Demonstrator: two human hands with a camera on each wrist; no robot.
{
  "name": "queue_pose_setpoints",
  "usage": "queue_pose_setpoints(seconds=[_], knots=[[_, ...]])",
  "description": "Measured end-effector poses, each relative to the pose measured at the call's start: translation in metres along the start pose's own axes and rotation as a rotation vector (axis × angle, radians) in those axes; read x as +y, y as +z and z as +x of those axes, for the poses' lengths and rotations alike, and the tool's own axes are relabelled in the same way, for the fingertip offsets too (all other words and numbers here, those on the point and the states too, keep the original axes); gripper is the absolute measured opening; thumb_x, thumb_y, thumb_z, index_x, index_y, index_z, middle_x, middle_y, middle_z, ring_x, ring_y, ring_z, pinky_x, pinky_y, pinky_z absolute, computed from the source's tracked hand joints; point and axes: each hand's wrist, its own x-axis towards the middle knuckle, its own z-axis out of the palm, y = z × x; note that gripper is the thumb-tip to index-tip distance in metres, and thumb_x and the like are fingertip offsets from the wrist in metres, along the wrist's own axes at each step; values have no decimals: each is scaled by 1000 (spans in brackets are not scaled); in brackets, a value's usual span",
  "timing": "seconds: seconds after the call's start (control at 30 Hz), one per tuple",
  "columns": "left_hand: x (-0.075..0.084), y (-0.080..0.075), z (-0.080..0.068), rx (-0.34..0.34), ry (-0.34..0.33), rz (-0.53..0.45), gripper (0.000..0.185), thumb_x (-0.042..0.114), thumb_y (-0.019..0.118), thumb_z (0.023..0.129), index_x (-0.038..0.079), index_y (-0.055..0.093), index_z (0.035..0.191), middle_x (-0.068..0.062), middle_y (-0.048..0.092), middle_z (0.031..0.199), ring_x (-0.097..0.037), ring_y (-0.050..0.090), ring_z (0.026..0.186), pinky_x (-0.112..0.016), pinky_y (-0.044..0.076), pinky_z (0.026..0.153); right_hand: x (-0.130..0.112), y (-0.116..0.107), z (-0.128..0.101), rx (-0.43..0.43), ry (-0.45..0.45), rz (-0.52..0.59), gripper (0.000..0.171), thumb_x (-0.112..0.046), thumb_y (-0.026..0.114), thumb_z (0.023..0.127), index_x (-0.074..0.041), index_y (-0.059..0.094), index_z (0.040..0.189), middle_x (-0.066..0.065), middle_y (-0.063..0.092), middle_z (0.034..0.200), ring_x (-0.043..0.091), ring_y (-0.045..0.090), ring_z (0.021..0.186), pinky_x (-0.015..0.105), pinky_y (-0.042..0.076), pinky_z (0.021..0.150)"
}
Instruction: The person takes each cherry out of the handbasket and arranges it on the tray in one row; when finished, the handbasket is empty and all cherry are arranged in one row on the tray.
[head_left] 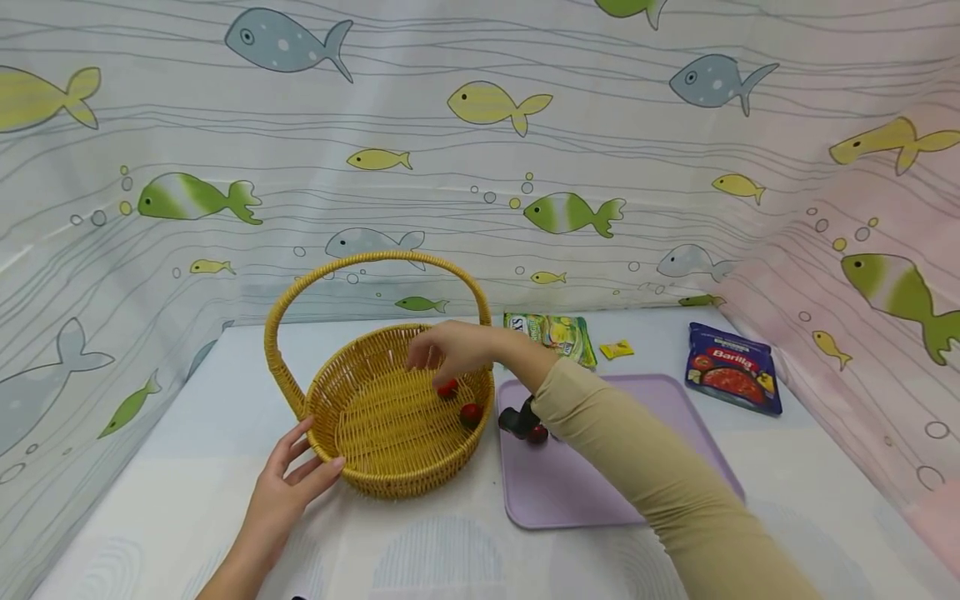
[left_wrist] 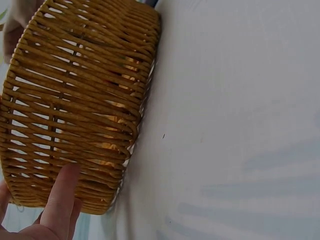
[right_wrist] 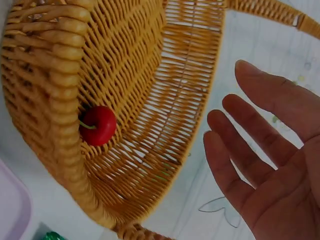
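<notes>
A yellow wicker basket [head_left: 397, 483] with a tall arched handle stands on the table. Inside it, toward the right wall, lie two red cherries, one nearer [head_left: 471, 416] and one farther back [head_left: 447, 388]. In the right wrist view one cherry [right_wrist: 98, 125] shows a green stem. My left hand [head_left: 281, 492] touches the basket's outer left front with extended fingers and thumb; a straight digit [left_wrist: 61, 200] rests against the weave. Over the basket hovers my right hand [head_left: 457, 350], fingers loosely bent, its palm [right_wrist: 285, 200] holding nothing.
A lilac tray [head_left: 600, 500] lies right of the basket, partly under my right sleeve. On it sits another red cherry [head_left: 537, 434], beside a black object at my wrist. Behind are a green packet [head_left: 562, 335] and small yellow packet [head_left: 617, 349]; a blue Barilla pouch [head_left: 733, 371] lies right.
</notes>
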Motion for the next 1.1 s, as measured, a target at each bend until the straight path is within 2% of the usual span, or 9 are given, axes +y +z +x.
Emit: queue_pose_setpoints(seconds=[0.2, 0.37, 0.53, 0.6, 0.77, 0.87, 1.0, 1.1], knots=[[0, -1, -1, 6, 2, 0, 82, 23, 65, 89, 24, 11, 151, -19, 12, 149, -34, 30, 131, -24, 49, 83, 8, 5, 23, -24, 124, 53, 35, -5, 71, 82, -13, 61, 115, 12, 57, 118, 22, 55, 106, 23, 46, 82], [0, -1, -1, 9, 0, -2, 82, 23, 66, 89, 24, 12, 151, -19, 12, 149, -33, 30, 131, -24, 49, 83, 17, 8, 36, -14, 174, 119, 37, 0, 71, 81, -11, 61, 114, 13, 56, 120, 25, 54, 109, 24, 47, 82], [1, 0, 0, 10, 5, 2, 81, 24, 66, 88, 24, 13, 150, -19, 12, 149, -34, 30, 131, -23, 49, 82, 25, 14, 44, -28, 225, 117, 37, 3, 69, 81, -6, 61, 117, 13, 55, 121, 23, 52, 112, 25, 48, 80], [0, 0, 0, 10, 13, -2, 81, 23, 66, 89, 24, 14, 150, -19, 12, 149, -35, 30, 131, -23, 49, 82, 27, 16, 46, -41, 273, 102, 38, 3, 69, 81, -5, 62, 117, 12, 55, 121, 22, 51, 112, 25, 49, 77], [-1, 1, 1, 3, 36, -11, 79, 22, 65, 89, 22, 14, 150, -20, 12, 149, -36, 30, 130, -23, 49, 82, 31, 19, 43, -107, 427, 59, 41, 1, 69, 82, -9, 60, 120, 9, 56, 115, 19, 56, 98, 26, 49, 68], [-1, 1, 1, 6, 38, -9, 79, 22, 65, 89, 22, 14, 150, -20, 12, 149, -36, 30, 130, -23, 49, 82, 32, 19, 41, -151, 484, 51, 41, 0, 70, 81, -11, 60, 120, 7, 53, 115, 18, 58, 85, 27, 50, 66], [-1, 0, 0, 13, 33, -3, 80, 22, 65, 89, 23, 14, 150, -20, 12, 149, -36, 30, 130, -23, 49, 82, 31, 21, 43, -183, 483, 44, 39, 0, 69, 82, -12, 61, 118, 6, 52, 118, 16, 57, 81, 28, 49, 66], [-1, 0, 0, 13, 33, 5, 80, 22, 65, 89, 23, 14, 150, -19, 12, 149, -36, 31, 130, -23, 49, 82, 29, 24, 46, -207, 429, 23, 38, 0, 69, 83, -12, 62, 118, 5, 57, 115, 15, 57, 88, 25, 49, 70]])
